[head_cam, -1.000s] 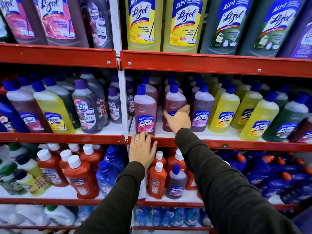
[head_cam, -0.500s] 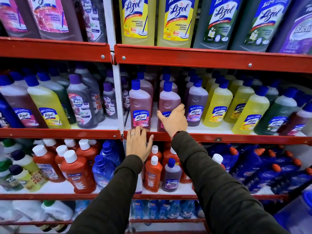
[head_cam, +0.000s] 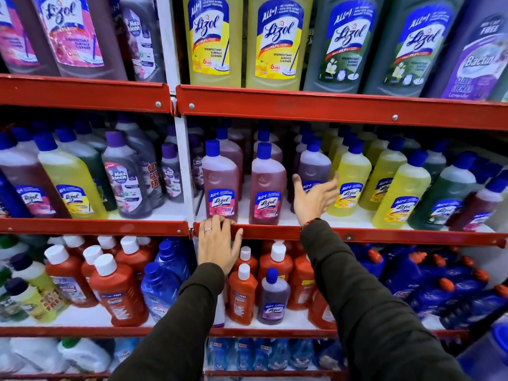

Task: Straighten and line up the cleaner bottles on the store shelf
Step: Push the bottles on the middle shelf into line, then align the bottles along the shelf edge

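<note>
The left hand (head_cam: pixel 218 243) lies flat against the glossy red metal lip (head_cam: pixel 264 231) of the middle shelf, fingers spread and slack, gripping nothing; a thin ring sits on one finger. Just above its fingertips stands a pink cleaner bottle (head_cam: pixel 220 182), upright, label facing out, at the front edge of the white shelf board. Beside it, with a narrow gap between, stands a second pink bottle (head_cam: pixel 268 188), equally upright and about level with the first. Both are translucent plastic with flat shoulders, tapered necks and ribbed blue screw caps.

The right hand (head_cam: pixel 313 199) is open in front of a purple bottle (head_cam: pixel 314 167), palm turned toward it, thumb raised, fingers fanned out and closed on nothing; whether the fingertips touch it I cannot tell. To the right, yellow bottles (head_cam: pixel 351 180) of the same shape run along the shelf front, leaning slightly in the wide lens. Both arms wear dark, matte knit sleeves, and a red thread band shows at the right wrist.

Below, squat orange-red bottles (head_cam: pixel 118 292) with white caps crowd the lower shelf.
</note>
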